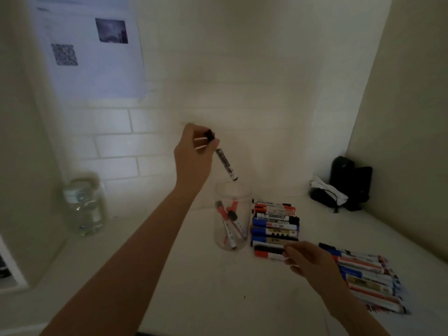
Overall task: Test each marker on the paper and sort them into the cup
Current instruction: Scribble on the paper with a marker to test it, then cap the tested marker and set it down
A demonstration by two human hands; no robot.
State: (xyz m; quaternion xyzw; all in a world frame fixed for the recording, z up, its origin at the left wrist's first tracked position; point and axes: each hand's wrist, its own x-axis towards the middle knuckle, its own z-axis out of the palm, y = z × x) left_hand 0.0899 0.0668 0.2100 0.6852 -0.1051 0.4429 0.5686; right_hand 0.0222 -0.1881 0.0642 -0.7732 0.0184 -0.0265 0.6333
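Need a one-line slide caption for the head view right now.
Left hand holds a black marker over the clear cup; right hand touches the marker row.

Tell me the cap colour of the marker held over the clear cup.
Black: the cap of the held marker, gripped by the left hand, shows in the head view.

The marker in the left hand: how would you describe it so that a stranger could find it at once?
Find the clear cup standing near the middle of the white counter, left of a row of markers lying flat. Directly above its rim, the left hand pinches the marker by its black cap. Unlike all the others, it hangs in the air, tilted, lower end just above the cup.
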